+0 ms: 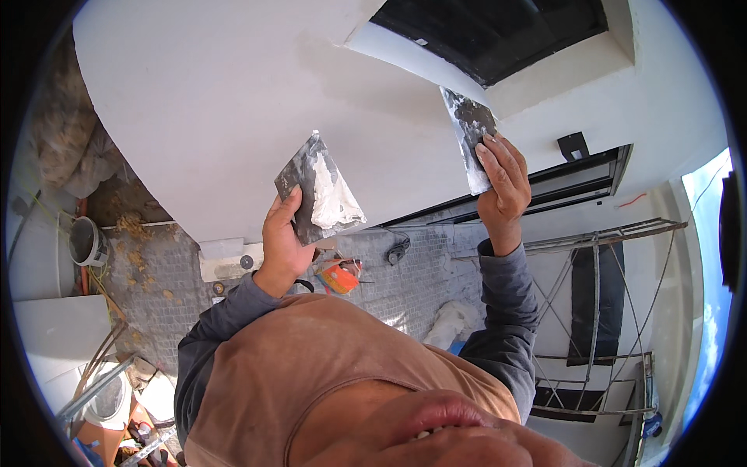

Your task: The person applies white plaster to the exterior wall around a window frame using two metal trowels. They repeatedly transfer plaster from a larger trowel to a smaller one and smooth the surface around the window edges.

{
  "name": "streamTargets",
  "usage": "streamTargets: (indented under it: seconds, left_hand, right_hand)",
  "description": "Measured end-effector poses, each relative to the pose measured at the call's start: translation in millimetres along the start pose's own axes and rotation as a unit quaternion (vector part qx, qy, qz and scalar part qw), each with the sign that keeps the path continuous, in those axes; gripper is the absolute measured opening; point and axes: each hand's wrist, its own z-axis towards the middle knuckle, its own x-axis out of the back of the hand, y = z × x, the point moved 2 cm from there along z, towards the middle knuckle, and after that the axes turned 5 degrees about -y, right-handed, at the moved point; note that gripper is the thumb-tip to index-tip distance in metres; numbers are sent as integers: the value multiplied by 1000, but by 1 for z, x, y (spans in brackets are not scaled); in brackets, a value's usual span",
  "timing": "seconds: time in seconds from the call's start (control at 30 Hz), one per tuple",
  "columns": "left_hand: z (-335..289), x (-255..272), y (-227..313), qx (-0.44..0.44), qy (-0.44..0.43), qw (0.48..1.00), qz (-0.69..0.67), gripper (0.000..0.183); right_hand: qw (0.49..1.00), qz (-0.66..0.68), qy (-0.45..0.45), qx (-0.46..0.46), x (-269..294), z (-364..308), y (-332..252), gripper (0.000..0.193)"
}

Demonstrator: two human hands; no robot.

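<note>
My left hand (280,243) grips a flat dark plate (294,177) by its lower edge, thumb on top. A thick heap of white putty (331,201) lies on that plate. Raised to the right, my right hand (506,177) holds a second dark, flat blade (472,118) smeared with white, its fingers laid across the face. That blade is up by the white wall (233,101), close below the window recess; whether it touches the wall I cannot tell. A darker, damp-looking patch shows on the wall between the two plates.
A dark window (498,35) is set into the wall above. Metal scaffolding (596,311) stands at the right. On the paved ground (156,284) are an orange bag (339,277) and a coiled dark cable (398,249). A bucket (87,243) and assorted tools are at the left.
</note>
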Motion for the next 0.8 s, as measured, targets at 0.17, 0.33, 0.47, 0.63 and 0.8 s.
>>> streamTargets:
  seconds: [0.17,0.33,0.47,0.63,0.8]
  left_hand:
    - [0,20,-6,-5,21,1000,20,33]
    - [13,33,-17,-36,58,997,37,33]
    - [12,44,-14,-64,138,987,47,32]
    - [11,48,-15,-77,106,989,73,34]
    - [13,52,-13,-78,105,988,78,35]
  right_hand:
    - [999,27,0,33,-23,25,28,46]
    - [998,35,-39,31,-33,24,68,45]
    - [999,10,-42,23,-36,10,97,45]
    - [993,-95,-62,-6,-16,8,118,45]
    - [999,-33,-17,2,-9,13,106,47]
